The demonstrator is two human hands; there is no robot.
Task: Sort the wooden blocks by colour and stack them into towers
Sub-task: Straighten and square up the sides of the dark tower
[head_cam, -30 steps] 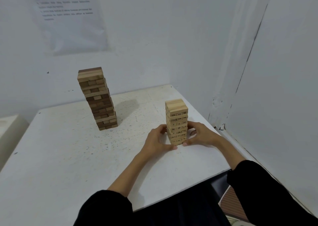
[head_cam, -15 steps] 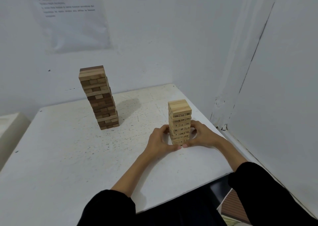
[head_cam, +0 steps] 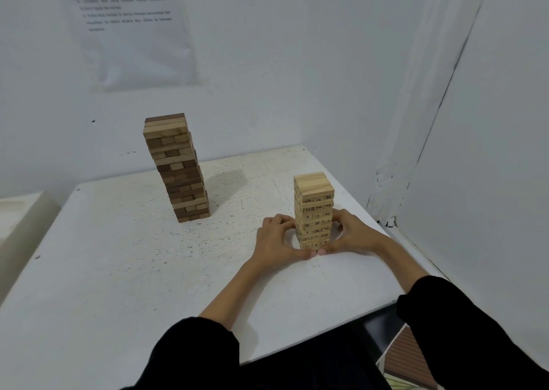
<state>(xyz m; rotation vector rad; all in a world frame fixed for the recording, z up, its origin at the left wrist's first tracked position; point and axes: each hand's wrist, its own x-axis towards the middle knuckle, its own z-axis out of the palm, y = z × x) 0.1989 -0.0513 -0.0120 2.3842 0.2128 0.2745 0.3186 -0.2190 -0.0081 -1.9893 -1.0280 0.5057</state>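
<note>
Your left hand and right hand cupped the foot of the pale numbered tower, which stood upright between your fingers on the white desk. The mixed brown tower stood well apart, beyond and left of your fingers.

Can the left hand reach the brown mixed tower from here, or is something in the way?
Probably yes. Only bare table lies between the left hand and the brown mixed tower. That hand and the right hand grip the base of the pale tower, so it must let go first.
</note>
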